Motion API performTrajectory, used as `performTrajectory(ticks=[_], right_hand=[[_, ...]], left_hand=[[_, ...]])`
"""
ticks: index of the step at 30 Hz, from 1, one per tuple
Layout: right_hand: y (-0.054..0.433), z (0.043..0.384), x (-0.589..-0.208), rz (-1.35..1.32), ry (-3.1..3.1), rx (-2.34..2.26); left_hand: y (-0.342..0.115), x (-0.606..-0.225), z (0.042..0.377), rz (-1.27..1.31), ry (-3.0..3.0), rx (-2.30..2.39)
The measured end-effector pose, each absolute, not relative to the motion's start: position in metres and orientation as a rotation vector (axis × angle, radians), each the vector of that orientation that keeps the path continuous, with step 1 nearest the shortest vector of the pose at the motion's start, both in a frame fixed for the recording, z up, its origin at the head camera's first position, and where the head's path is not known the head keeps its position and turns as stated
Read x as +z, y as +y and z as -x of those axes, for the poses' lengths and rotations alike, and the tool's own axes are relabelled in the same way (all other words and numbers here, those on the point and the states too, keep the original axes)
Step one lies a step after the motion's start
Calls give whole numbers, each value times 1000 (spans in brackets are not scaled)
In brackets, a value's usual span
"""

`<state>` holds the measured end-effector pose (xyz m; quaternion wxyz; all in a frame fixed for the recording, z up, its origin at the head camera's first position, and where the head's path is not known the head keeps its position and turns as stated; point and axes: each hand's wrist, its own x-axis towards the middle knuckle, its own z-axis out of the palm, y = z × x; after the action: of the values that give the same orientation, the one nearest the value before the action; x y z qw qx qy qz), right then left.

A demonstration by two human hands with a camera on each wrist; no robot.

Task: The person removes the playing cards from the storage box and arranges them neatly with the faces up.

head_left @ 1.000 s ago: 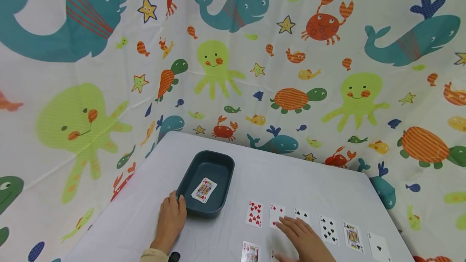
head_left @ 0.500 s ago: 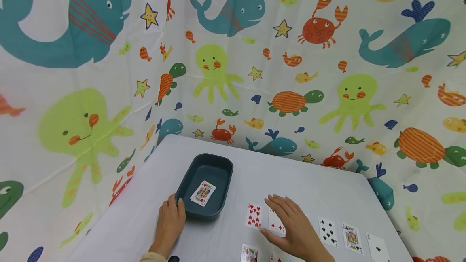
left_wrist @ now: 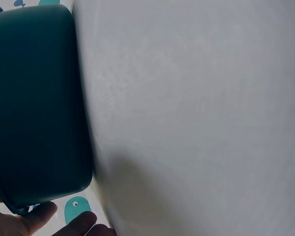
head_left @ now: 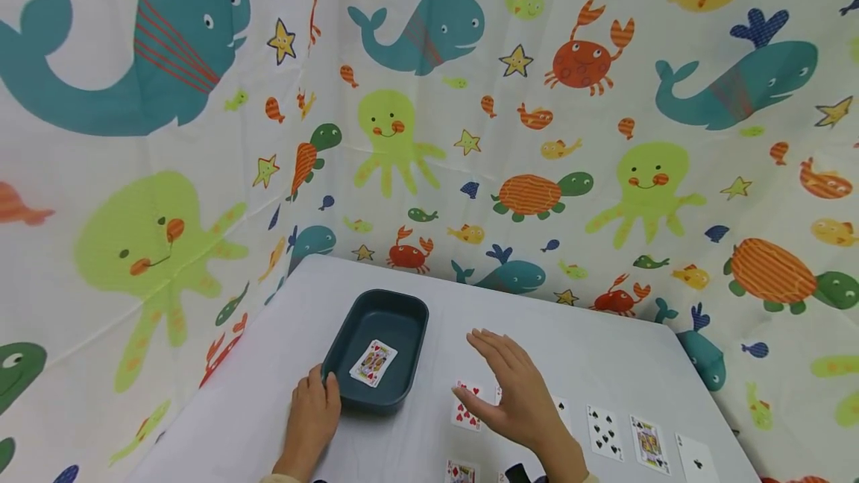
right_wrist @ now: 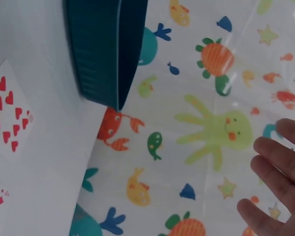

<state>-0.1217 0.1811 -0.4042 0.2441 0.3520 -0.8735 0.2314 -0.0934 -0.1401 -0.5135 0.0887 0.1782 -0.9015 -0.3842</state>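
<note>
A dark teal plastic bin (head_left: 372, 402) stands on the white-covered table, a small stack of playing cards (head_left: 373, 362) inside with a face card on top. My left hand (head_left: 310, 416) holds the bin at its near left corner; in the left wrist view the fingers (left_wrist: 78, 224) come up at the rim beside the wall. Raised over the upper card row, my right hand (head_left: 513, 393) has its fingers spread and nothing in them. It partly hides the ten of hearts (head_left: 463, 417) and covers most of the card beside it.
Further right in the row lie a seven of spades (head_left: 605, 432), a face card (head_left: 649, 443) and a clubs card (head_left: 698, 461). A lower row begins with a face card (head_left: 461, 471), cut by the frame edge. A sea-animal curtain (head_left: 429, 147) hangs behind the table.
My right hand has lifted from the cards and moved up and left, uncovering part of the row. The left hand stays at the bin. The head view has tilted slightly upward.
</note>
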Motion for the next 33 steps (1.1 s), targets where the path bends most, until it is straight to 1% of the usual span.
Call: performTrajectory(ticks=[18, 33], right_hand=[[125, 154, -414, -945, -2481, 784], [86, 184, -447, -962, -2650, 814]], left_hand=[[-139, -522, 103, -544, -2678, -1139], [-136, -532, 112, -520, -2625, -1125]])
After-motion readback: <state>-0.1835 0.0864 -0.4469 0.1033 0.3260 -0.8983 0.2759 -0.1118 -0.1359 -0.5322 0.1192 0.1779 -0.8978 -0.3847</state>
